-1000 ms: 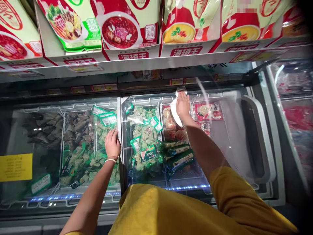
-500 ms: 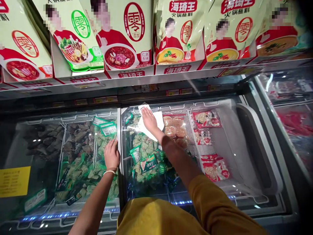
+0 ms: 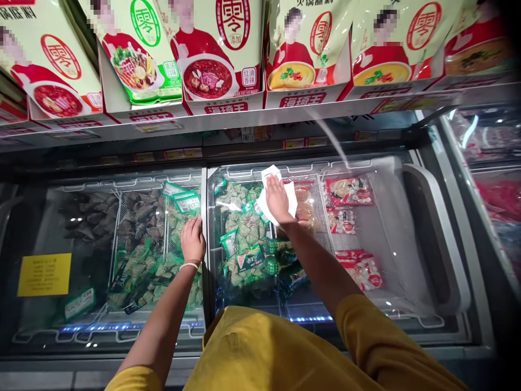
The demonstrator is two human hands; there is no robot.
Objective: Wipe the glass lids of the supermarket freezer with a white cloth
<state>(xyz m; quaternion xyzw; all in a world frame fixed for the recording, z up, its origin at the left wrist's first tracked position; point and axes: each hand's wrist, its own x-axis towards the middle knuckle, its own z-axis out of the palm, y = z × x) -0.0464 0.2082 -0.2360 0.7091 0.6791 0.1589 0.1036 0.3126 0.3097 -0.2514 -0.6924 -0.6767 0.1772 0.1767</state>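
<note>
View from a head camera, looking down into a supermarket chest freezer with sliding glass lids. The right hand (image 3: 278, 200) lies flat, fingers spread, pressing a white cloth (image 3: 290, 196) onto the right-hand glass lid (image 3: 382, 228), toward the lid's far edge at about 12 o'clock from the person's body. The cloth shows on both sides of the palm, with a corner sticking out at 11 o'clock; it looks roughly square, so no long axis can be told. The left hand (image 3: 192, 240) rests palm down, fingers loosely together, on the left-hand glass lid (image 3: 81, 228), just beside the frame bar (image 3: 204, 239) dividing the two lids. It holds nothing. The cloth lies at about 2 o'clock from the left hand, well apart from it; only the right hand touches it. Under the glass lie green-wrapped packets (image 3: 240, 228) and red-and-white packs (image 3: 345, 190). Above, at 12 o'clock, a shelf (image 3: 244, 117) carries boxed pouches (image 3: 220, 49) of soup base.
</note>
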